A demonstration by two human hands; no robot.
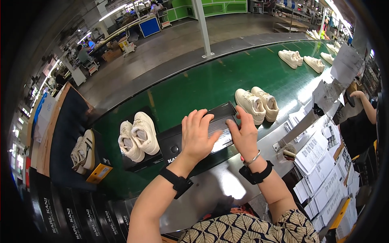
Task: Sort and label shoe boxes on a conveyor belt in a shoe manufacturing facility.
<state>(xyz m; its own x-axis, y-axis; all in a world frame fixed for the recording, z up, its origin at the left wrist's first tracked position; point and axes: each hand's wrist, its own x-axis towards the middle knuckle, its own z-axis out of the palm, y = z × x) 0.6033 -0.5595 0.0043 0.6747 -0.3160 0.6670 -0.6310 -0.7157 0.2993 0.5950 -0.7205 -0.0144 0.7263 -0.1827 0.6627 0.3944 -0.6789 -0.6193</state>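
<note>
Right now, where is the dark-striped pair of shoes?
In the head view, the dark-striped pair is at the left, just above an orange label and left of the nearest cream shoes.

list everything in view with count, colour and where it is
Shoebox: one, black, under the hands
Near sneakers: two pairs, cream, left and right of the shoebox
Farther sneakers: several, cream, upper right
Conveyor belt: one, green, across the middle
Striped shoes: one pair, pale and dark, far left
Stacked boxes: several, black, lower left
Papers: many, white, right
Post: one, grey, beyond the belt
Co-worker: one, dark clothing, right edge
Wristbands: two, black, one per forearm
Left hand: one, bare, over the shoebox
Right hand: one, bare, at the shoebox's right end
</note>
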